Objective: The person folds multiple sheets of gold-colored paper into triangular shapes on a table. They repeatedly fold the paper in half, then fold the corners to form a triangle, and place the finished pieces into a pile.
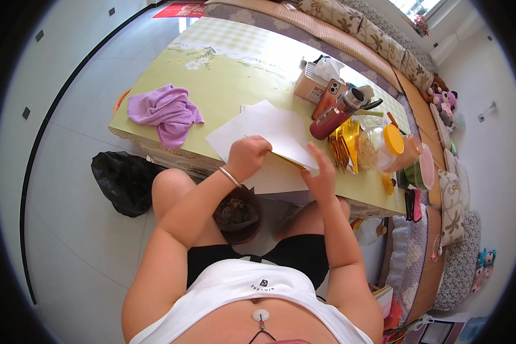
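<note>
White paper sheets [269, 123] lie fanned out on the near part of the table. My left hand [248, 156], with a bangle on its wrist, is closed in a pinch at their near edge. A thin gold-yellow edge [288, 161] runs from its fingertips toward my right hand, along the paper's border. My right hand [321, 175] has its fingers stretched out and apart, with the thumb beside the paper's right corner. Whether the thumb touches the paper, I cannot tell. Gold foil sheets [343, 150] stand just beyond my right hand.
The table [155, 71] has a purple cloth [165, 113] at left. At right are a red thermos [333, 117], a phone [328, 98], a tissue box [311, 83], a yellow-lidded jar [379, 146] and a cut watermelon [419, 169]. Below are a bin [238, 215] and black bag [123, 183].
</note>
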`<state>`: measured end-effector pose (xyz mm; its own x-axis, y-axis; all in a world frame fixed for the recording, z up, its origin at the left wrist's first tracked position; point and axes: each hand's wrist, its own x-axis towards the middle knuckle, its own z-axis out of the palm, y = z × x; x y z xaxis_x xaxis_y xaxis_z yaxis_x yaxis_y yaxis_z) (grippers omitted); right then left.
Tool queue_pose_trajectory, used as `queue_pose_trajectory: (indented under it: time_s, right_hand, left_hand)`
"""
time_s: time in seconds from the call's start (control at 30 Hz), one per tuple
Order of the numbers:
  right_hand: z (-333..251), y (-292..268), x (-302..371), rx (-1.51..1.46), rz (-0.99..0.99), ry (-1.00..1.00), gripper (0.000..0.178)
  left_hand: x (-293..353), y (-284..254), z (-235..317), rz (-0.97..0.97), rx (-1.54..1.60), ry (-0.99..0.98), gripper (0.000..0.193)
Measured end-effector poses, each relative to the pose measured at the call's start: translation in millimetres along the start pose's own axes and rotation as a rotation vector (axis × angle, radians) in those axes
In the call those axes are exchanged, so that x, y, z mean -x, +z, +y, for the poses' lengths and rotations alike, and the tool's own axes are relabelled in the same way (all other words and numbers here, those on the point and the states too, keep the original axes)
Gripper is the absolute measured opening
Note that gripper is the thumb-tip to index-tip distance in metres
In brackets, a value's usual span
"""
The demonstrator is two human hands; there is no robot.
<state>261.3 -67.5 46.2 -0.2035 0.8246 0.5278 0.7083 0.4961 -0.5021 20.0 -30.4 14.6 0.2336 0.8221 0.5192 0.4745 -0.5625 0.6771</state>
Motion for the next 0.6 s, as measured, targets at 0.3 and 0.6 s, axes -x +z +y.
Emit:
queue_pose_trajectory:
  time_s: [0.3,0.6]
  right_hand:
    - [32.1,15.9,18.2,0.028,-0.168,-0.321,0.038]
    - [-31.9,41.8,22.4,0.507,-0.121,-0.169,0.03]
  left_hand:
    - [-19.9,-19.0,-40.2,-0.41,0.924,-0.309,0.027]
    - [14.0,-50.8,13.4,-0.27,-0.054,0.37,0.066]
